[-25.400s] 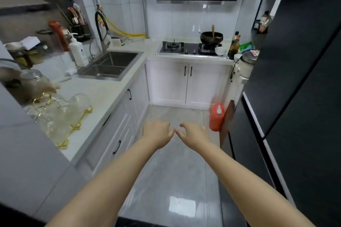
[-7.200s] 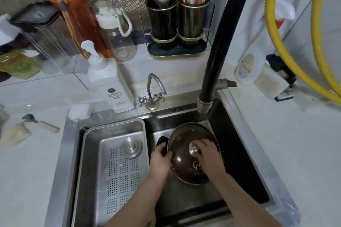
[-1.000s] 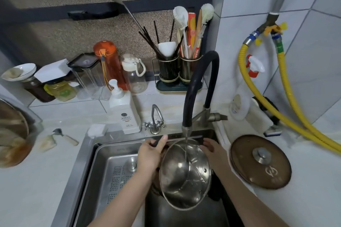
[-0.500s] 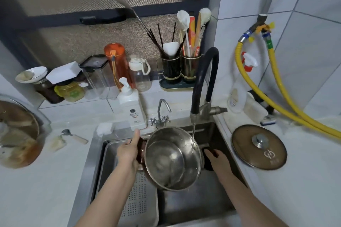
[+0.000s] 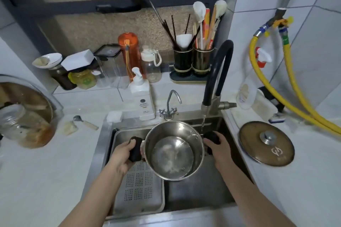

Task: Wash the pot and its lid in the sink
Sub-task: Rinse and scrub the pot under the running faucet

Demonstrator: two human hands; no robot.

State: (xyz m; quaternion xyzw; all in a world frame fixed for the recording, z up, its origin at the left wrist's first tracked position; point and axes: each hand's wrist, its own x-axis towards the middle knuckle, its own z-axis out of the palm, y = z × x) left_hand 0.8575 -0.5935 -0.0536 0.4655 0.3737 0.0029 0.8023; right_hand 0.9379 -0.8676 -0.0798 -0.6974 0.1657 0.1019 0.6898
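Since half a second ago our right hand (image 5: pixel 220 148) has come up from the basin to take the pot's right handle, and the pot (image 5: pixel 174 151) now sits level between both hands rather than tipped toward us. We grip the black left handle (image 5: pixel 135 148) with our left hand (image 5: pixel 122 156), fingers curled round it; our right hand's fingers wrap the black right handle (image 5: pixel 212 137). We hold the pot above the sink (image 5: pixel 201 197), its open mouth facing up, a little water shining at its bottom. Its left part hangs over the perforated metal tray (image 5: pixel 139 191) that fills the sink's left side. A thin stream of water falls from the black tap (image 5: pixel 217 72) just beside the pot's right rim, close to our right hand. We see the brown glass lid (image 5: pixel 266 143) lying flat on the white counter (image 5: pixel 302 186) to the right of the sink, knob up, well apart from the pot. A white soap bottle (image 5: pixel 142 97) stands behind the sink.
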